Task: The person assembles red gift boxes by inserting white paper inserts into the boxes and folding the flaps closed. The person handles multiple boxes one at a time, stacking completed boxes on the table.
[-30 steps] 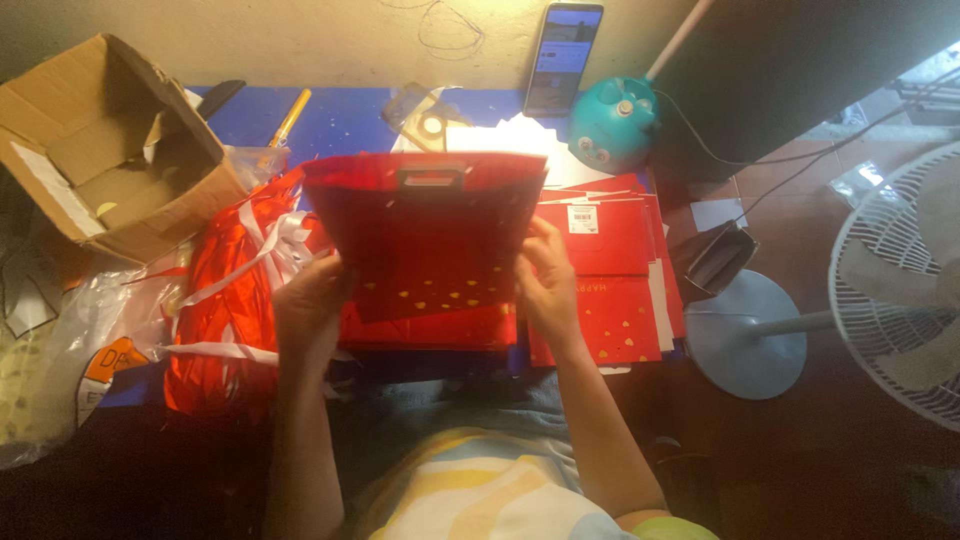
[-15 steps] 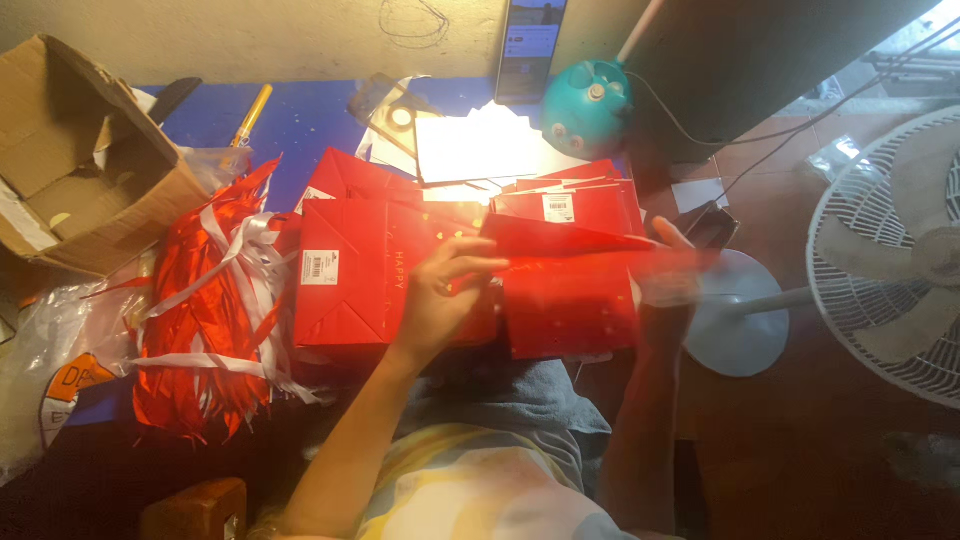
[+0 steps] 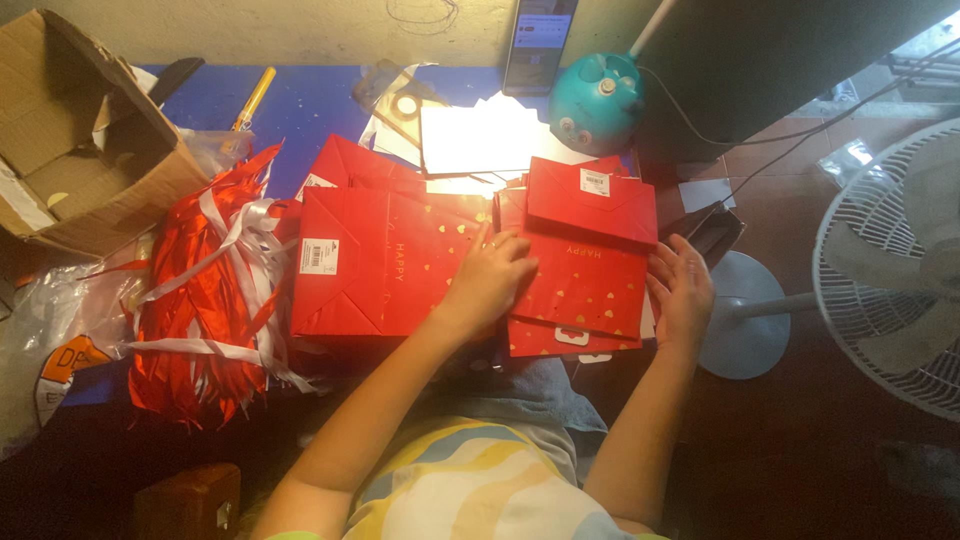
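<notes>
On the blue table (image 3: 330,100), your left hand (image 3: 490,280) lies flat, fingers spread and gripping nothing, pressing the folded red gift bag (image 3: 585,290) onto the right-hand stack so it stays square. Your right hand (image 3: 682,292), open too, steadies that bag's right edge, while a second red stack (image 3: 380,265) lies just left, beside the red and white ribbons (image 3: 205,300).

The left hand (image 3: 492,275) is laid flat, fingers spread; the right hand (image 3: 683,290) is held open, palm down.
</notes>
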`<move>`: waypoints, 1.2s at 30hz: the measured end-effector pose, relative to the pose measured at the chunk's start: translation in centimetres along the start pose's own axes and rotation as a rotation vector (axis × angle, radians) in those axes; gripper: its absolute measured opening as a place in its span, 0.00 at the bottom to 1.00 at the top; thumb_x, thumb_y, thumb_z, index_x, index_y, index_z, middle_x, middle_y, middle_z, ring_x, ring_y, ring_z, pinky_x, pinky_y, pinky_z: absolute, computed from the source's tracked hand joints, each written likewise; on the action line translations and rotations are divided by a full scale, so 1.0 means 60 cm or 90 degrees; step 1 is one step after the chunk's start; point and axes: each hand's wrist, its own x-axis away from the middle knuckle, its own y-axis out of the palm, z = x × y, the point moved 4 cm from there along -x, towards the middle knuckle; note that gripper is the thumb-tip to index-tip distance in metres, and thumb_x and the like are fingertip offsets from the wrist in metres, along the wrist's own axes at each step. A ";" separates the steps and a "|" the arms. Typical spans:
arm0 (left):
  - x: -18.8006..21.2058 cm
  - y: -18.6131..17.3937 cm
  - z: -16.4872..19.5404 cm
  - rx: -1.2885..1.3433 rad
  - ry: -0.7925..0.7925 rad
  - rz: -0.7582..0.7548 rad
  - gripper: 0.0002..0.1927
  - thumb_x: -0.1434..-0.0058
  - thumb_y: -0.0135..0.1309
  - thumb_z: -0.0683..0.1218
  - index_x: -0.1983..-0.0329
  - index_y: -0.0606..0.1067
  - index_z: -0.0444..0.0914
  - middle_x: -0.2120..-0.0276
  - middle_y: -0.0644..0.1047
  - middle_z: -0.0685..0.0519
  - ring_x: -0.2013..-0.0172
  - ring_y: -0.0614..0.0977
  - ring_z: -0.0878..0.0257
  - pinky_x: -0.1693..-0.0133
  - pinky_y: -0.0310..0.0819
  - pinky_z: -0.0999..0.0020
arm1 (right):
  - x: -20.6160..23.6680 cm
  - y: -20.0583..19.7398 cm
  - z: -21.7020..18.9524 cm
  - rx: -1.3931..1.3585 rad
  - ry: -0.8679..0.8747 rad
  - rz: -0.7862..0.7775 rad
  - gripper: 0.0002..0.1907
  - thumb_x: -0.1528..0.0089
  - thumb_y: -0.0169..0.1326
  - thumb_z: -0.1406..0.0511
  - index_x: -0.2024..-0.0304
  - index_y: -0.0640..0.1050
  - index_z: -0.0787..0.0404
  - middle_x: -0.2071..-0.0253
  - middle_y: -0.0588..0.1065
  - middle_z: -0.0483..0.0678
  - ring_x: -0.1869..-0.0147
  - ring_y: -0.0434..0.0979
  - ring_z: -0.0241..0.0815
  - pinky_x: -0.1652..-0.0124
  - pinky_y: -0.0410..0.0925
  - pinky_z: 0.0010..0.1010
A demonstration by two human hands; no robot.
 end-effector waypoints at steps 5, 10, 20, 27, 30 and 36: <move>0.036 -0.033 0.008 -0.145 -0.135 0.015 0.29 0.42 0.62 0.51 0.39 0.73 0.36 0.41 0.70 0.41 0.34 0.67 0.45 0.32 0.56 0.44 | 0.010 0.034 -0.017 0.263 -0.092 0.011 0.16 0.28 0.47 0.64 0.41 0.77 0.63 0.42 0.77 0.53 0.42 0.77 0.42 0.48 0.71 0.35; 0.055 -0.067 -0.002 -0.255 -0.343 -0.091 0.56 0.53 0.66 0.65 0.30 0.59 0.31 0.30 0.59 0.33 0.31 0.54 0.38 0.35 0.46 0.40 | 0.029 0.079 -0.026 0.515 -0.312 0.023 0.16 0.30 0.51 0.65 0.40 0.77 0.59 0.36 0.74 0.53 0.31 0.72 0.49 0.33 0.65 0.42; 0.106 -0.091 -0.037 -0.157 -0.261 -0.120 0.48 0.46 0.62 0.62 0.29 0.60 0.33 0.29 0.58 0.34 0.28 0.54 0.42 0.30 0.44 0.47 | 0.125 0.191 0.022 0.735 -0.429 -0.223 0.29 0.35 0.54 0.55 0.33 0.72 0.56 0.25 0.57 0.58 0.21 0.51 0.59 0.30 0.39 0.61; 0.146 -0.108 -0.033 -0.103 -0.224 -0.072 0.34 0.41 0.59 0.50 0.35 0.67 0.31 0.33 0.65 0.35 0.31 0.62 0.42 0.34 0.56 0.51 | 0.142 0.186 -0.007 0.722 -0.384 -0.226 0.21 0.35 0.54 0.58 0.42 0.78 0.58 0.33 0.68 0.55 0.27 0.61 0.55 0.32 0.49 0.55; 0.152 -0.123 -0.033 -0.128 -0.278 -0.008 0.22 0.42 0.54 0.41 0.43 0.75 0.34 0.44 0.78 0.42 0.40 0.78 0.48 0.44 0.74 0.57 | 0.165 0.209 -0.031 0.616 -0.407 -0.263 0.14 0.34 0.54 0.62 0.48 0.80 0.60 0.40 0.75 0.51 0.35 0.72 0.51 0.35 0.62 0.46; 0.135 -0.171 -0.011 -0.137 -0.317 0.067 0.06 0.39 0.59 0.46 0.62 0.82 0.39 0.67 0.79 0.48 0.65 0.82 0.49 0.64 0.78 0.55 | 0.276 0.302 -0.058 0.414 -0.546 -0.531 0.10 0.38 0.56 0.72 0.53 0.79 0.61 0.47 0.78 0.48 0.40 0.77 0.50 0.39 0.70 0.43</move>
